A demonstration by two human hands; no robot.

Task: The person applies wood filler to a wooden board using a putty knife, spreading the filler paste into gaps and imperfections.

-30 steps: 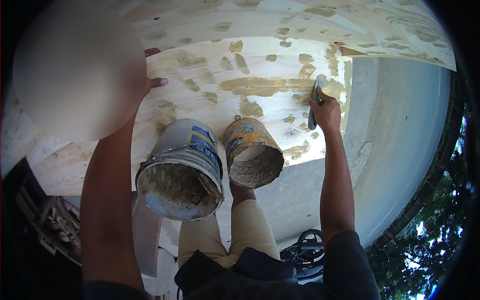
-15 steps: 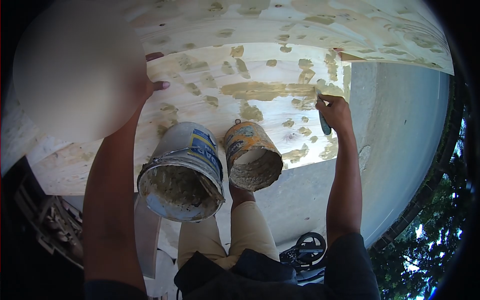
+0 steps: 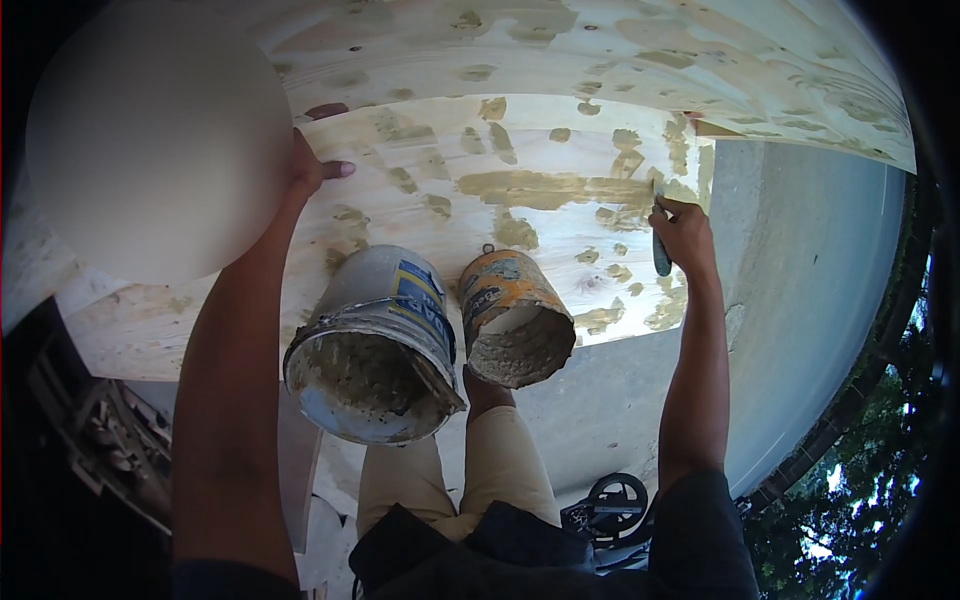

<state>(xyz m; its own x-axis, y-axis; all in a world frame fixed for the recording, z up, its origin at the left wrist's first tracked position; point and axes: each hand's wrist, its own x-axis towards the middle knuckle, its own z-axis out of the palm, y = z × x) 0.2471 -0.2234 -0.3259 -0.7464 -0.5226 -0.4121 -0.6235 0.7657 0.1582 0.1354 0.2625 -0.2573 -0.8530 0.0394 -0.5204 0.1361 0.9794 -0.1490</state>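
The putty knife (image 3: 661, 250) has been swung round, its handle now pointing further right than a second ago.
Its blade is set near the right end of a long brown strip (image 3: 555, 190) on the plywood board (image 3: 465, 232); its handle is held in the closed right hand (image 3: 688, 235). A large bucket (image 3: 365, 275) and a smaller bucket (image 3: 510, 290) are stood nearer the body. The left hand (image 3: 310, 172) is partly blurred, thumb laid on the board; its grip cannot be told.
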